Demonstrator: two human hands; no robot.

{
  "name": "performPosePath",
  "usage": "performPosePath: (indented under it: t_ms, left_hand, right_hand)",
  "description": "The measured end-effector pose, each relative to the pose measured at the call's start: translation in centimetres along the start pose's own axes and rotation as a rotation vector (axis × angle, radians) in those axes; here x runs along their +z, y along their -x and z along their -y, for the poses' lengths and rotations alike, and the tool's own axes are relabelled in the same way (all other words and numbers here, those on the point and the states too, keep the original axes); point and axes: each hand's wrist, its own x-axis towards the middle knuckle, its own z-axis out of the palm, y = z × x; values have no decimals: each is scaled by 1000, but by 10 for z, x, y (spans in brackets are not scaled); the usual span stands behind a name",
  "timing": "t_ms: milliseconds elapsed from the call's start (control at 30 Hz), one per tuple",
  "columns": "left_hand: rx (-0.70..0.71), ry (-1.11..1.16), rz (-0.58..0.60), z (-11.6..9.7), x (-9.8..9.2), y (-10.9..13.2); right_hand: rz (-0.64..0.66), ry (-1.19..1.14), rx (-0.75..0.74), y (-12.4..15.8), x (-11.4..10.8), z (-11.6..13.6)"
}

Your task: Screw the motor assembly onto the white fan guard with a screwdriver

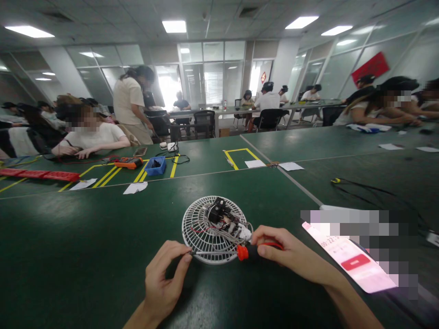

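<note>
My right hand (pixel 279 246) is closed around the red and black handle of a screwdriver (pixel 243 252), whose shaft points left. At the shaft's dark tip, the thumb and forefinger of my left hand (pixel 168 269) pinch together; whether a small part such as a screw sits there, I cannot make out. Just beyond both hands a round white fan grille (pixel 192 224) lies on the green table. On the grille rests a fan motor assembly (pixel 219 212) with a black housing, wires and a white part at its right end.
A phone with a lit screen (pixel 355 262) is at the right, near my forearm. Farther off are a blue bin (pixel 155 166), an orange multimeter (pixel 128 162), red trays (pixel 39 174), paper slips (pixel 135 187) and a black cable (pixel 370 189). Several people sit around the tables.
</note>
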Motion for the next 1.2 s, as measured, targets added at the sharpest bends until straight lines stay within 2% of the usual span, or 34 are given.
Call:
performPosePath:
  t_ms: [67, 200, 300, 467, 633, 700, 767, 900, 967, 1067, 1200]
  left_hand:
    - [23, 24, 46, -4, -3, -8]
    - [40, 46, 153, -11, -6, -25]
    - [31, 54, 202, -13, 0, -35]
    - [-5, 44, 252, -17, 15, -45]
    - [-6, 27, 328, -18, 18, -54]
    - [11, -3, 338, -16, 20, -56]
    - [4, -56, 281, -12, 23, -55]
    - [-146, -169, 147, 1, 34, -50]
    - [-266, -170, 180, 10, 40, -45]
    - [-412, -104, 293, 21, 46, -39]
    - [-461, -41, 330, 28, 48, -32]
  right_hand:
    - [50, -24, 8, 3, -3, 1]
    - [57, -18, 46, 11, -11, 1]
    - [78, 21, 29, 15, -17, -2]
    - [28, 160, -22, 17, -29, -7]
    - [57, 68, 76, 16, -34, -6]
    - [37, 55, 112, 18, -35, -3]
    - [-2, 90, 131, 20, -37, -2]
    - [-94, 153, 168, 23, -45, -3]
    - [-129, 146, 196, 24, -48, -5]
    - [-157, 160, 232, 25, -53, -11]
    - [-176, 168, 221, 27, -59, -21]
